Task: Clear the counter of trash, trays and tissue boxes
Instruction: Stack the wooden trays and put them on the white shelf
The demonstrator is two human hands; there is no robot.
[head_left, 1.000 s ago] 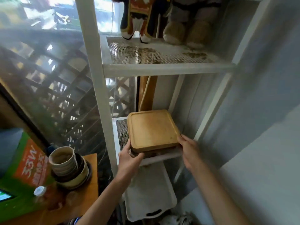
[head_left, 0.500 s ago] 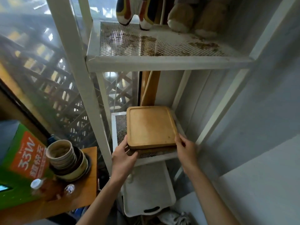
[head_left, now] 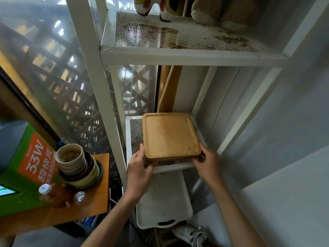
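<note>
Resting on the middle mesh shelf of a white metal rack, a square wooden tray sits on top of what looks like a second, darker tray, though only a sliver of that lower edge shows. Both hands grip the stack at its near corners: the left hand has its fingers curled round the front left corner with the thumb under the edge, and the right hand closes on the front right corner. The tray lies flat, toward the right side of the shelf, leaving bare mesh on its left. Below, on a lower level, lies a white plastic tray with a slot handle at its near end. The upper shelf is stained mesh carrying stuffed toys, cut off by the top of the frame. To the left stands a wooden worktop holding a stack of bowls, a capped bottle lying on its side and a green box with an orange label. A lattice fence shows through the glass behind.
</note>
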